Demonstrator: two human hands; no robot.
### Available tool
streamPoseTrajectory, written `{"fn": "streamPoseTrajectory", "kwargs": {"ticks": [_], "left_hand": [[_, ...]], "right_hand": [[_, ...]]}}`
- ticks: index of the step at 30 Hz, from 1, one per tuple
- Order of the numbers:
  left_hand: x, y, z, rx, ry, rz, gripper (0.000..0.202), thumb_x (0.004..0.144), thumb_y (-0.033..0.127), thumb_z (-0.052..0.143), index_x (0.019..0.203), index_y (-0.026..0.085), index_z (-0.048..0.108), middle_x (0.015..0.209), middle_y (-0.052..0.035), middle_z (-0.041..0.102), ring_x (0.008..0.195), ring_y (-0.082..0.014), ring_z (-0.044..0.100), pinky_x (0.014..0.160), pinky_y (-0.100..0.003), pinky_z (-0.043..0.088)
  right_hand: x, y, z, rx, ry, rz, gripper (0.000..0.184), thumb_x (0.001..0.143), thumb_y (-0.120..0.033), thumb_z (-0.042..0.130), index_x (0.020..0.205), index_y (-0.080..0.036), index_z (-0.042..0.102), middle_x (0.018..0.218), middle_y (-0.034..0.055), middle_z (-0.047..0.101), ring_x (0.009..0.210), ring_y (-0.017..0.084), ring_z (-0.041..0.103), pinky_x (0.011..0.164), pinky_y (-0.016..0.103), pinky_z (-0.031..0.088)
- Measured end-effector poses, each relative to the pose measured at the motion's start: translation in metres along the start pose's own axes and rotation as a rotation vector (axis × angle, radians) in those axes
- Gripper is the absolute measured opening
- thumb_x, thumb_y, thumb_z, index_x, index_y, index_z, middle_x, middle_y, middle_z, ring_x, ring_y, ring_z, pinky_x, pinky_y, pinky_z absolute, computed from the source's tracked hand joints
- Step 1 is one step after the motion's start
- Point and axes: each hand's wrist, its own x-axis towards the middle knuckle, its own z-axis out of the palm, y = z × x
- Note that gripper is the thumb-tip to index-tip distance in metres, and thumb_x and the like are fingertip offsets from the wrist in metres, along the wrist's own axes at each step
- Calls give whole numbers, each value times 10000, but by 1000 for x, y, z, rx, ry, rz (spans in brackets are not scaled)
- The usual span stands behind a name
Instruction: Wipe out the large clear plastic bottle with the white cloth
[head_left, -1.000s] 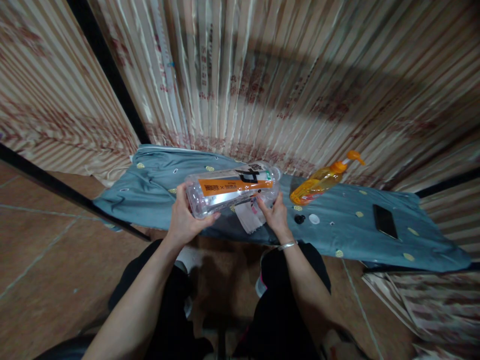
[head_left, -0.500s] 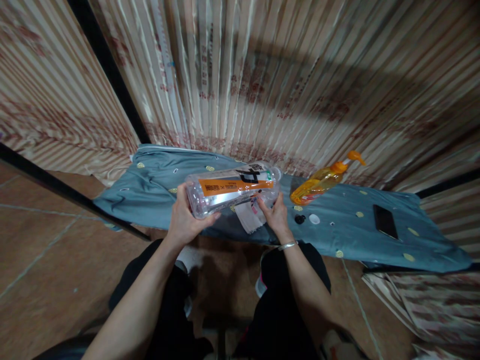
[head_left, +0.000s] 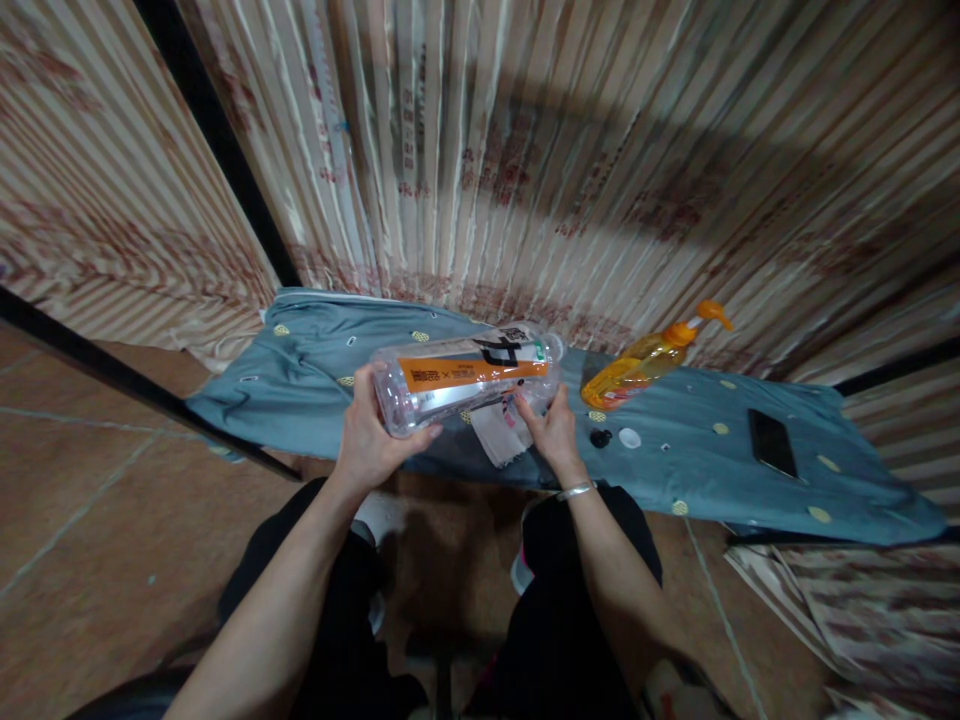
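I hold a large clear plastic bottle (head_left: 465,380) with an orange label, lying sideways above the front edge of a blue-grey cloth-covered surface (head_left: 315,375). My left hand (head_left: 369,437) is wrapped round its base end at the left. My right hand (head_left: 551,428) grips the bottle's neck end at the right, a bracelet on its wrist. Under the bottle lies a whitish crumpled wrapper or cloth (head_left: 499,432).
An orange pump bottle (head_left: 645,362) lies tilted at the back right. A small black cap (head_left: 599,438) and a white cap (head_left: 629,437) sit beside my right hand. A dark phone (head_left: 772,443) lies further right. Striped curtains hang behind; my knees are below.
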Motion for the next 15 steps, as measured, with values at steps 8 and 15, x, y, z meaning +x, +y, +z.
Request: {"fn": "streamPoseTrajectory", "kwargs": {"ticks": [8, 15], "left_hand": [[-1, 0, -1, 23, 0, -9, 869, 656, 730, 850, 1265, 214, 505, 1064, -62, 703, 898, -262, 733, 789, -376, 602], [-1, -2, 0, 5, -4, -13, 880, 651, 718, 863, 1270, 212, 497, 1071, -64, 699, 925, -265, 731, 830, -386, 604]], "right_hand": [[0, 1, 0, 29, -12, -8, 590, 859, -630, 690, 1241, -212, 527, 992, 140, 754, 883, 373, 752, 748, 495, 599], [0, 3, 1, 17, -1, -23, 579, 867, -644, 680, 1218, -207, 534, 1007, 144, 747, 883, 364, 748, 757, 495, 601]]}}
